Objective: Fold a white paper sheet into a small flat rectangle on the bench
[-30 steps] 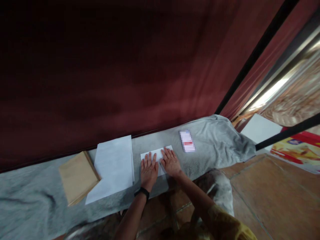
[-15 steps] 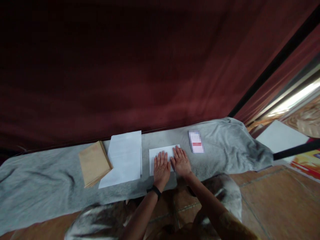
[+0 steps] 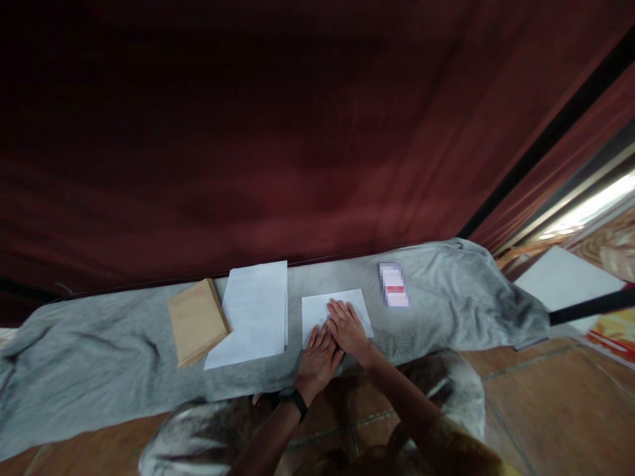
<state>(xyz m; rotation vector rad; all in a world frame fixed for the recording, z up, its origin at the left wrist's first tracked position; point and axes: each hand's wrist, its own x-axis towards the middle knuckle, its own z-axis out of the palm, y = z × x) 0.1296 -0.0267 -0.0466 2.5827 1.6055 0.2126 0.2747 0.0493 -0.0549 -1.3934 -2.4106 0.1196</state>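
Note:
A white sheet of paper (image 3: 315, 309), seemingly folded, lies on a grey cloth in front of me. My right hand (image 3: 347, 328) rests flat on its middle, fingers stretched toward the upper left. At its near edge my left hand (image 3: 317, 360) lies with fingers extended, the fingertips on the paper and close against the right hand. A dark band circles the left wrist. Left of this sheet is a stack of larger white paper (image 3: 255, 311). Brown envelopes (image 3: 197, 320), or brown paper in a pile, overlap that stack's left side.
The grey cloth (image 3: 109, 350) covers a long narrow surface against a dark red curtain-like wall (image 3: 297, 165). A phone-like item with a blurred screen (image 3: 394, 285) lies to the right. A black bar (image 3: 590, 307) and a white panel (image 3: 565, 277) stand at far right, above a tiled floor (image 3: 555, 390).
My left hand has slid down toward the paper's near edge. My right hand has moved left across the sheet to its middle. The view has shifted slightly.

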